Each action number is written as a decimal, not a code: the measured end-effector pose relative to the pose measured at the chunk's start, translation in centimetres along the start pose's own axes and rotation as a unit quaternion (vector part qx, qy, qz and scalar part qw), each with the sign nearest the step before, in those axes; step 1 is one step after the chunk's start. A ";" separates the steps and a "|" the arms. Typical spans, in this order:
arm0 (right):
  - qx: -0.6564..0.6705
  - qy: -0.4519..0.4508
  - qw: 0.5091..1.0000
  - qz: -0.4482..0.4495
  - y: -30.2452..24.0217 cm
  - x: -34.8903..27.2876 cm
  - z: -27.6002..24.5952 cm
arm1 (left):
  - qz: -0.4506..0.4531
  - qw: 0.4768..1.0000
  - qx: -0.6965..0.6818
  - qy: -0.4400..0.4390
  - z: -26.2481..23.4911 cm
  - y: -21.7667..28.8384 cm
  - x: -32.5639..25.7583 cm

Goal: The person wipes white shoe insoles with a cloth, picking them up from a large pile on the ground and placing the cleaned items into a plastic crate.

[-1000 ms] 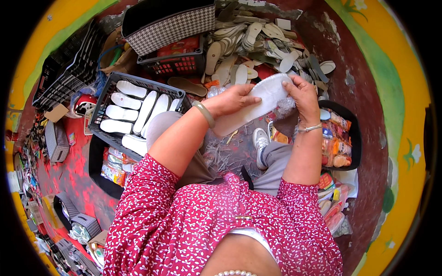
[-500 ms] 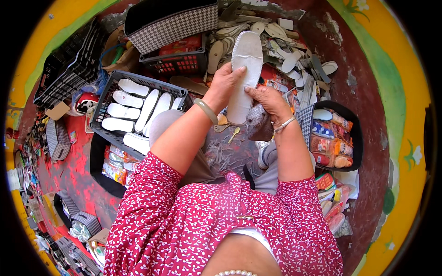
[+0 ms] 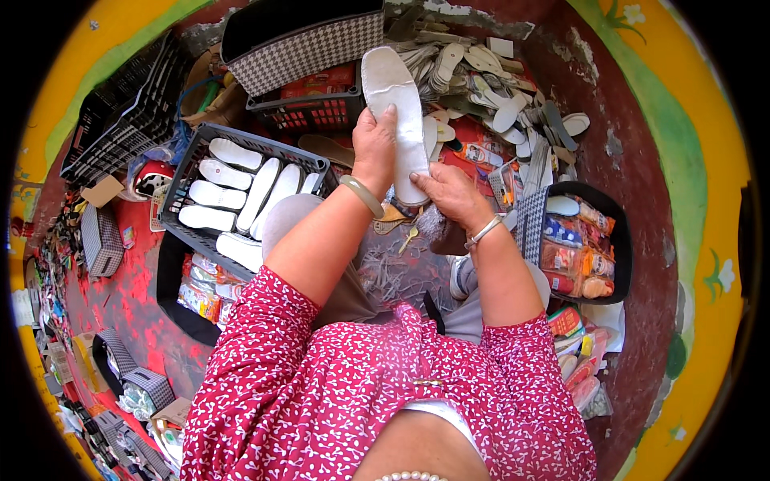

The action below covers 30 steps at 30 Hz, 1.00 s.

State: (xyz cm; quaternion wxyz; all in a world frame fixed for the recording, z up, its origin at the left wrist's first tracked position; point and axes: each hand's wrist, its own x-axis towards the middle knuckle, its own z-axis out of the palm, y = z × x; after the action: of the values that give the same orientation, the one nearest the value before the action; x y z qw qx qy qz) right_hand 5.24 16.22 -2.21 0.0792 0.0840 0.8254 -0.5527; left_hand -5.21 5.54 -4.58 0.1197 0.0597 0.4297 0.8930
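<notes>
A long white shoe insole (image 3: pixel 396 84) is held up in front of me, its top leaning left. My left hand (image 3: pixel 375 146) is closed around its left edge, thumb lying on the face. At the lower end, my right hand (image 3: pixel 459 195) pinches the right edge between thumb and fingers. A fuzzy grey-brown thing (image 3: pixel 434 228), perhaps a brush or a cloth, hangs just under the right hand; how it is held is hidden. To the left, a grey plastic crate (image 3: pixel 178 210) holds several white insoles (image 3: pixel 258 192).
Loose insoles and soles (image 3: pixel 501 108) lie heaped at the back. A houndstooth bin (image 3: pixel 531 220) of packaged goods stands right, another black bin (image 3: pixel 167 276) left. Black crates (image 3: pixel 120 112) stand far left. A yellow spoon (image 3: pixel 410 238) lies among grey scraps on the floor.
Both hands have shifted left with the insole, and its top now tilts further left. The left thumb sits differently on its face. The fuzzy thing has moved slightly left with the right hand.
</notes>
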 end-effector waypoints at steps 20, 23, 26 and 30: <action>-0.139 0.044 0.984 -0.097 1.4 0.2 0.7 | -0.087 0.994 -0.068 -0.008 0.2 0.8 0.0; -0.243 0.060 0.962 -0.111 -0.3 -0.9 1.1 | -0.083 0.996 -0.042 0.002 0.6 0.6 -0.2; -0.298 0.067 0.948 -0.094 -1.9 -1.9 2.0 | -0.085 0.995 0.038 0.040 0.5 0.3 -0.6; -0.335 0.066 0.936 -0.087 -2.6 -2.2 2.3 | -0.095 0.992 0.047 0.067 0.7 0.5 -0.8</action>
State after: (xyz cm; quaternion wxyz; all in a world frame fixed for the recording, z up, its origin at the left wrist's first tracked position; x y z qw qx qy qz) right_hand 6.94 12.98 -0.29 0.0003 0.0168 0.9702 -0.2419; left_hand -4.38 5.62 -3.77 0.1726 -0.0356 0.4823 0.8581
